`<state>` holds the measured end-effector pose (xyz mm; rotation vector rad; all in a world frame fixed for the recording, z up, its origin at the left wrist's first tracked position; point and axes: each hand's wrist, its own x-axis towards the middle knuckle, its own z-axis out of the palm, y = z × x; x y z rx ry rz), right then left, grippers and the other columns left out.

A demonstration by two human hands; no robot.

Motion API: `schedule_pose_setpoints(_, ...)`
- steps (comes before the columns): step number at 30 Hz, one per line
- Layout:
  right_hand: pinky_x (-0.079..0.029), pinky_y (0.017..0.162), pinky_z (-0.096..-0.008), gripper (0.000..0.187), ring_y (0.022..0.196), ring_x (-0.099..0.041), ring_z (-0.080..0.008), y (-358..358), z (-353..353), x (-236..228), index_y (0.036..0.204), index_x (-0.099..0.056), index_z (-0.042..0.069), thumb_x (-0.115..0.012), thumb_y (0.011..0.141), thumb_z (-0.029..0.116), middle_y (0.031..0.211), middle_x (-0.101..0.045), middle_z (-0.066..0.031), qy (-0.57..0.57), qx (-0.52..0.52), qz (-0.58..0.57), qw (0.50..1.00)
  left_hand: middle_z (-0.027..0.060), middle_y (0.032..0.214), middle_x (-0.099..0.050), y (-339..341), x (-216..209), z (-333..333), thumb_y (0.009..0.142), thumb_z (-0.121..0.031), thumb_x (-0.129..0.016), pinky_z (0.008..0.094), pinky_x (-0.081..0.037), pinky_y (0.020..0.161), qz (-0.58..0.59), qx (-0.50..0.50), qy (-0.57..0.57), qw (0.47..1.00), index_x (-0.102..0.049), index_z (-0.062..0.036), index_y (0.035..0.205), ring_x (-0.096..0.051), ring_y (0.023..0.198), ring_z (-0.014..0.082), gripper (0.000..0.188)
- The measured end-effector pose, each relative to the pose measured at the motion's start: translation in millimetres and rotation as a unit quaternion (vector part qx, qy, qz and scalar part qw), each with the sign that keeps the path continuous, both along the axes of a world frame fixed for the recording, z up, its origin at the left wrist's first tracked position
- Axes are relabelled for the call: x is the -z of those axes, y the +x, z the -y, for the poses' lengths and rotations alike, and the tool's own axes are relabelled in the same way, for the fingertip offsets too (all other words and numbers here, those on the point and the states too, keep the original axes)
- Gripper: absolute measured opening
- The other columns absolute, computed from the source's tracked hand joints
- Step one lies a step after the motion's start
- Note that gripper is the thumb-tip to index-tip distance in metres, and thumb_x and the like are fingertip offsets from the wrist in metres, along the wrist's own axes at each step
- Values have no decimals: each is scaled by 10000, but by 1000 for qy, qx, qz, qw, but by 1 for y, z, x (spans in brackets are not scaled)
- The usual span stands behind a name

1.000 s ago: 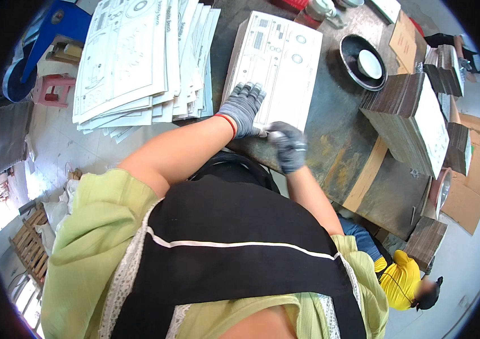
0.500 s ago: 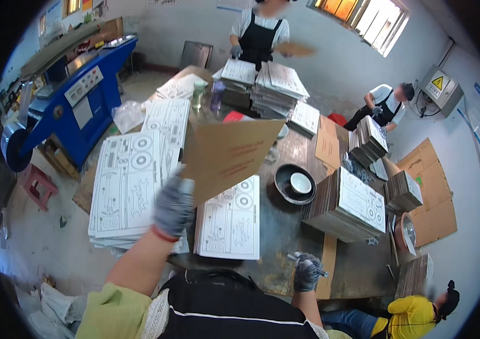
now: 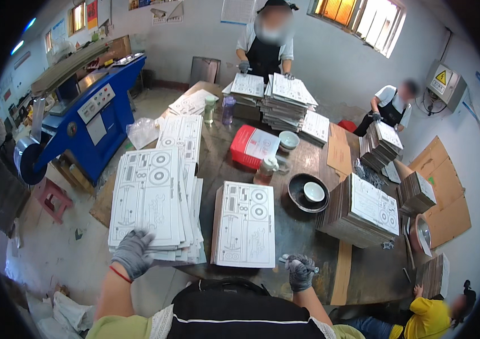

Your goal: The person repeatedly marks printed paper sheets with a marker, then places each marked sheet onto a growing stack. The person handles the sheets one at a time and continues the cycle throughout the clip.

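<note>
My left hand (image 3: 133, 252), in a grey glove, rests at the near edge of a tall stack of printed boards (image 3: 144, 198). Its fingers stretch over the top board, thumb toward the edge. My right hand (image 3: 301, 272), gloved too, is closed round a short metal rod-like tool (image 3: 314, 269) by the table's front edge; its exact kind is hard to tell. Between the hands stands a neater stack of printed boards (image 3: 245, 223), white with line drawings of tools. Behind the left stack lies a further pile of printed boards (image 3: 182, 135).
A dark bowl (image 3: 292, 199) holds a white cup (image 3: 314, 192). Beyond are a red-and-white bag (image 3: 254, 147), a jar (image 3: 265, 170) and bottles (image 3: 228, 110). More board stacks (image 3: 358, 212) stand right. One co-worker (image 3: 265, 48) stands across the table; others work right. A blue machine (image 3: 90, 110) stands left.
A brown board held up in my left hand has left it. That hand moved down and left to the left stack. My right hand still grips the metal tool. The head view shifted slightly.
</note>
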<state>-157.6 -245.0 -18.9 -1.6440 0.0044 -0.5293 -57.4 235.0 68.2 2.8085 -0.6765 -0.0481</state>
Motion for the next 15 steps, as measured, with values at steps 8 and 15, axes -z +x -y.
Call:
schedule_pose_setpoints(8, -493, 698, -346, 426, 755, -584, -185, 18, -25, 22, 885, -628, 7, -659, 799, 423, 857, -623, -89, 245, -70, -10, 967, 165, 1254, -517, 11, 50, 195, 856, -392, -562, 433, -386, 987, -173, 297, -28, 939, -519, -108, 1267, -491, 1121, 349, 502)
schedule_pose_setpoints(15, -507, 756, -366, 466, 647, -594, -185, 70, -33, 49, 791, -629, -10, -582, 827, 451, 620, -575, -65, 76, -77, -113, 988, 158, 1542, -142, 33, 169, 248, 671, -710, -604, 492, -26, 1146, -183, 117, 106, 970, -207, -103, 1474, -123, 1427, 315, 1082)
